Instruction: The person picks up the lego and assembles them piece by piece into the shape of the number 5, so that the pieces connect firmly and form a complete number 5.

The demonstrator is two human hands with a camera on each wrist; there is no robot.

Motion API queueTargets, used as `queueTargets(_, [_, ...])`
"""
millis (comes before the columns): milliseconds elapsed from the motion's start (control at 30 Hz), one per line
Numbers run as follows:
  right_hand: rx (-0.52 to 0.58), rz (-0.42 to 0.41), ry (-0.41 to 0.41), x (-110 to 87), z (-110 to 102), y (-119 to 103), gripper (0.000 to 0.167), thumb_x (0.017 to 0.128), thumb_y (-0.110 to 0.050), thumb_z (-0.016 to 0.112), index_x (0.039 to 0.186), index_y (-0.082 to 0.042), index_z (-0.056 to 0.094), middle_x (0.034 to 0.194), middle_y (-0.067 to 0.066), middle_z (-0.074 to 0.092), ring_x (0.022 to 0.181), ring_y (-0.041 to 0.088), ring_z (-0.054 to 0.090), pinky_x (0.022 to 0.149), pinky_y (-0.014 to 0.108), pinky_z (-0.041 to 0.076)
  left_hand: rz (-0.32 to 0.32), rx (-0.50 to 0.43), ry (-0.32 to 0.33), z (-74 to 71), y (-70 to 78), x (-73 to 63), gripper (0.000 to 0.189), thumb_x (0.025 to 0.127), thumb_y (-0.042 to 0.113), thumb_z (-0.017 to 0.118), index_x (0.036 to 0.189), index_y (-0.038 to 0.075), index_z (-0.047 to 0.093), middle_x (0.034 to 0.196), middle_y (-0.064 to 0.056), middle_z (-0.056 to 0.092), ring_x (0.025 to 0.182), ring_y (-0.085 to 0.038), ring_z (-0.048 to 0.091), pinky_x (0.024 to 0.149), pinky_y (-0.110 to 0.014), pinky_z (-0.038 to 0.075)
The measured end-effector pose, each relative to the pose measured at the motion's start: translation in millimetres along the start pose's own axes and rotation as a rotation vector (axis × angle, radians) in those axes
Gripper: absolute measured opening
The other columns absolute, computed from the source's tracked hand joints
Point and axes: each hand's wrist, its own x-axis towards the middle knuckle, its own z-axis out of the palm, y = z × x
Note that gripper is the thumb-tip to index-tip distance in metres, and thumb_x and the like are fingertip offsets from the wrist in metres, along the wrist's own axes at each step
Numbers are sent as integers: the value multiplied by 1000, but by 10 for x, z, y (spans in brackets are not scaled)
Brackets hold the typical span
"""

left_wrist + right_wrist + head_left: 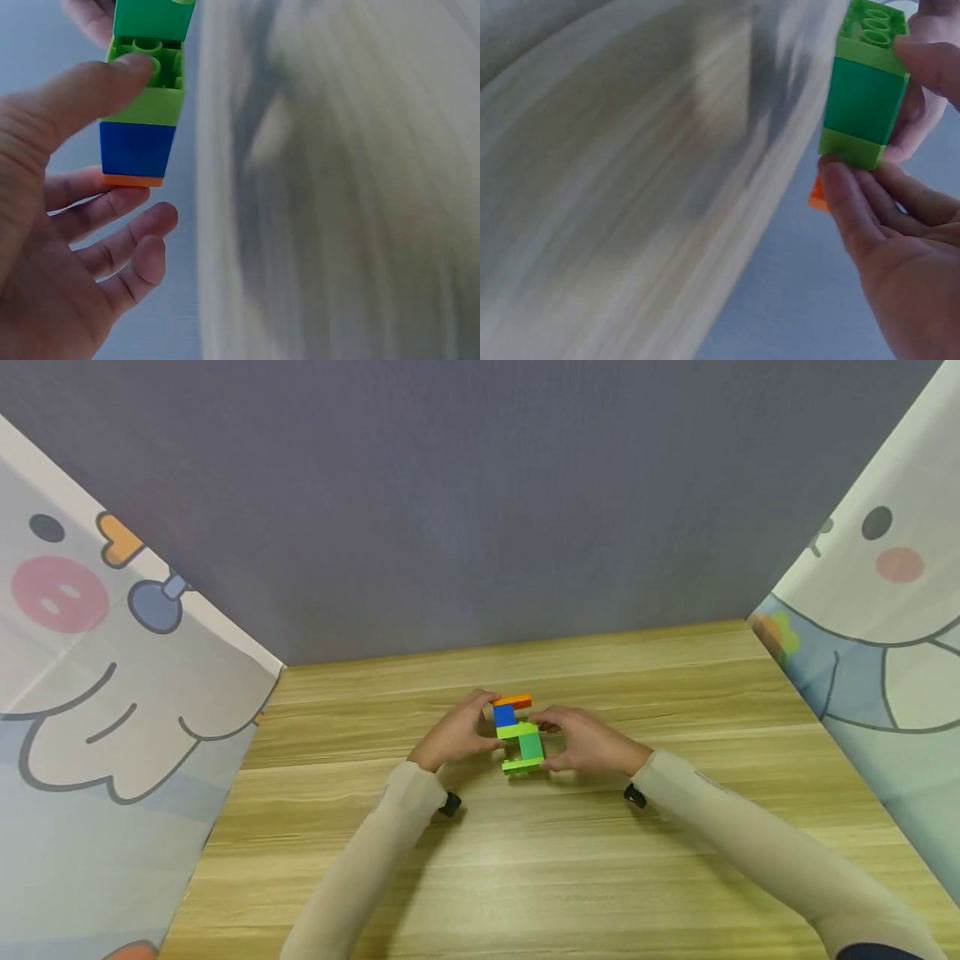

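A zigzag stack of building bricks is held between both hands in the head view. From far to near it has an orange brick (517,701), a blue brick (505,717), a lime brick (513,732), a green brick (531,747) and another lime brick (522,766). My left hand (457,732) pinches the stack's left side, its thumb on the middle lime brick (146,106) and fingertips at the orange one. On the right side, my right hand (588,742) grips between the nearer lime brick (870,60), under its thumb, and the middle lime one.
Below the hands spreads a wood-grain table (525,868). A grey wall (480,510) rises along its far edge. Side panels with cartoon animals, a left panel (150,710) and a right panel (900,677), border the table. A small black object (450,804) sits at the left wrist.
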Motion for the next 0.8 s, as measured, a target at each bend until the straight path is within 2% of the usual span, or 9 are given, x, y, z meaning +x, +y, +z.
queueTargets(100, [-1, 34, -28, 49, 54, 49, 72, 70, -22, 85, 131, -1, 54, 120, 8, 58, 102, 26, 60, 87, 40, 49, -10, 38, -22, 53, -44, 55, 77, 77, 28, 80, 141, 9, 41, 136, -2, 42, 118, -21, 46, 96, -39, 42])
queueTargets(167, [6, 56, -46, 72, 91, 74, 72, 70, -22, 86, 132, -2, 53, 120, 7, 59, 101, 24, 60, 86, 38, 49, -22, 58, -41, 85, -69, 78, 76, 78, 28, 79, 141, 9, 41, 135, -2, 42, 121, -20, 45, 98, -39, 40])
queueTargets(367, [28, 68, -76, 103, 172, 100, 72, 71, -19, 85, 132, 0, 52, 120, 10, 59, 100, 25, 60, 84, 37, 50, -36, 91, -75, 155, -115, 103, 75, 78, 29, 79, 140, 8, 42, 129, -2, 47, 118, -19, 46, 100, -37, 39])
queueTargets(533, [59, 65, -73, 106, 184, 120, 74, 71, -15, 84, 135, -1, 50, 124, 11, 58, 102, 27, 59, 86, 40, 50, -48, 92, -73, 154, -118, 107, 78, 77, 31, 80, 140, 7, 42, 132, -3, 46, 120, -20, 45, 101, -38, 37])
queueTargets(667, [82, 59, -85, 87, 169, 149, 74, 74, -16, 83, 137, -2, 47, 128, 12, 55, 107, 29, 57, 89, 41, 48, -81, 90, -99, 133, -111, 75, 86, 76, 37, 79, 145, 8, 36, 141, -4, 39, 128, -22, 38, 103, -40, 35])
queueTargets(800, [108, 87, -45, 5, 39, 118, 70, 81, -25, 77, 139, -3, 45, 130, 16, 53, 111, 30, 56, 91, 44, 46, -134, 63, -118, 29, -79, -41, 87, 83, 42, 72, 150, 12, 25, 152, -7, 25, 139, -26, 20, 108, -45, 27])
